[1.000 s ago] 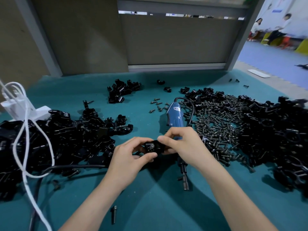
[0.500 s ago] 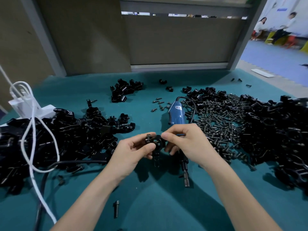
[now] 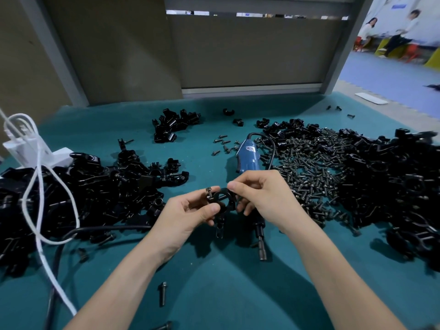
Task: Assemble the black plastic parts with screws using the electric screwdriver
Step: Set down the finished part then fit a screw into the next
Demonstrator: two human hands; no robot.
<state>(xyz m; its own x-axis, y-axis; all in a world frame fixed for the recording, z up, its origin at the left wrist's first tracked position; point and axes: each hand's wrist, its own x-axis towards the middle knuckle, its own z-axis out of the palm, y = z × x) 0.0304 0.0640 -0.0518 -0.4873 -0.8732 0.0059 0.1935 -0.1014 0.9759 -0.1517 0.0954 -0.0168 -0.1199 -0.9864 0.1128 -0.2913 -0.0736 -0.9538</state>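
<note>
Since a second ago the black plastic part (image 3: 221, 198) has turned in my hands, so its ring and a screw (image 3: 209, 190) show. My left hand (image 3: 190, 210) curls round the part and my right hand (image 3: 264, 198) pinches its top, just above the blue-green table mat (image 3: 226, 294). The blue electric screwdriver (image 3: 248, 158) lies behind them. A heap of screws (image 3: 307, 167) sits to the right, a heap of black parts (image 3: 83, 194) to the left under a white cable (image 3: 40, 186). A grey wall (image 3: 250, 48) stands behind the table. A blue floor (image 3: 385, 75) shows far right.

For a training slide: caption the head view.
Left hand and right hand grip a black plastic ring-shaped part over teal mat; blue electric screwdriver lies behind.
</note>
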